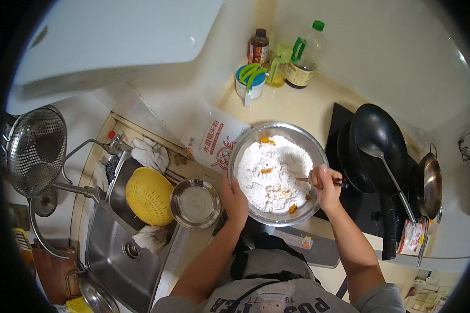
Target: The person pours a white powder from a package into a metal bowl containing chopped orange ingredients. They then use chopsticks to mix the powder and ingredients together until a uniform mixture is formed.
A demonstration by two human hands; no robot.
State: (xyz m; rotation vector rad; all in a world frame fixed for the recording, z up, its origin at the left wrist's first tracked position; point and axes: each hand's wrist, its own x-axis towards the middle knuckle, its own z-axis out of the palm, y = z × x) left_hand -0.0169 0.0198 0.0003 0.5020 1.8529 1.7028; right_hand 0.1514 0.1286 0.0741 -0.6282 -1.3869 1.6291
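Observation:
A large stainless steel bowl (281,223) stands in front of me on the counter. White flour (254,160) fills much of it, dotted with small soft orange lumps (292,208). My left hand (235,203) holds the bowl's left side at the rim. In my right hand (326,187), over the right rim, is a thin utensil with a dark handle (341,183). Its narrow end reaches into the flour; the shape of its tip is hidden there. A white plastic bag (215,137) with red print lies against the bowl's upper left.
Left of the bowl, a round metal dish (196,204) sits beside the sink (113,254), which holds a yellow colander (149,196). To the right, a black wok (380,137) with a ladle (395,176) rests on the cooktop (360,213). Bottles (301,70) and a lidded tub (250,88) stand behind.

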